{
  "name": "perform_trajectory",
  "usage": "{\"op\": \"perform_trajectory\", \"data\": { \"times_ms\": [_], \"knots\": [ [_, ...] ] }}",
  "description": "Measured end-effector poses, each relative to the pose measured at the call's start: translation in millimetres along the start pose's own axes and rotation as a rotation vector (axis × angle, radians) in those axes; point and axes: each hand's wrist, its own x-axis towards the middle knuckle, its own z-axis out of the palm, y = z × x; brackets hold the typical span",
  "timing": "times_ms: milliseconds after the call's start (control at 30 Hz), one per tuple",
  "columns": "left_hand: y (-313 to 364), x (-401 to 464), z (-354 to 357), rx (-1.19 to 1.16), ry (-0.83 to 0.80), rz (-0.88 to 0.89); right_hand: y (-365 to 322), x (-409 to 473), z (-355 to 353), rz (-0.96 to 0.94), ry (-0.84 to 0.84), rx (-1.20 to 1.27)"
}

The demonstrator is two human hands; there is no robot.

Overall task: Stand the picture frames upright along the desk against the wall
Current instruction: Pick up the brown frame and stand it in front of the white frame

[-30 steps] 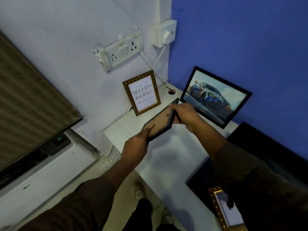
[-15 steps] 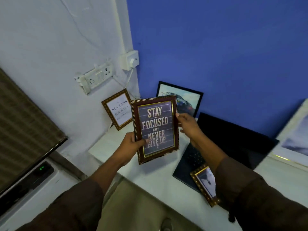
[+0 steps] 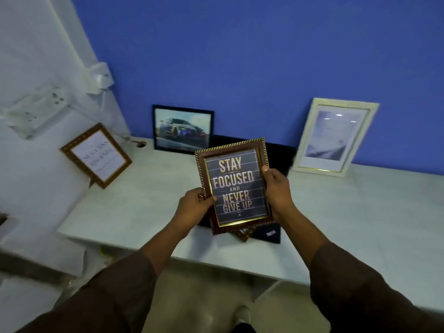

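I hold a brown frame with a gold beaded edge [image 3: 234,186], reading "Stay focused and never give up", upright in the air above the white desk [image 3: 144,200]. My left hand [image 3: 194,205] grips its left edge and my right hand [image 3: 276,191] its right edge. A black-framed car picture [image 3: 183,129] leans on the blue wall. A white frame [image 3: 334,137] leans on the same wall to the right. A gold-edged text frame [image 3: 97,155] leans on the white side wall. The corner of another gold frame [image 3: 243,235] shows under the held one.
A dark laptop [image 3: 278,156] lies flat on the desk behind and under the held frame. A socket panel [image 3: 38,109] and a switch box [image 3: 101,76] with a cable sit on the white wall. The desk's front edge runs below my wrists.
The view has swung right, bringing the white frame fully into sight. The held frame, turned face-up from edge-on a second ago, now sits over the laptop, further right along the desk.
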Motion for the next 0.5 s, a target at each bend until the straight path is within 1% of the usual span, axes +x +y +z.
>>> {"op": "perform_trajectory", "data": {
  "times_ms": [67, 167, 233, 300, 367, 500],
  "knots": [
    [14.2, 4.1, 28.5, -0.167, -0.129, -0.073, 5.4, 0.9, -35.1, 0.016, 0.066, -0.001],
    [33.5, 18.7, 70.8, -0.388, -0.254, -0.189, 17.0, 7.3, -90.5, 0.053, 0.151, 0.008],
    [48.7, 33.7, 111.4, -0.537, -0.387, -0.287, 27.4, 13.7, -128.0, 0.077, 0.209, 0.017],
    [64.9, 43.8, 148.0, -0.688, -0.505, -0.317, 38.7, 19.3, -154.0, 0.094, 0.228, 0.024],
    [85.9, 55.9, 192.6, -0.715, -0.542, -0.314, 50.7, 31.1, -187.7, 0.123, 0.26, 0.044],
    [107.8, 88.8, 264.1, -0.656, -0.536, -0.36, 70.9, 55.2, -248.8, 0.145, 0.263, 0.079]
  ]
}}
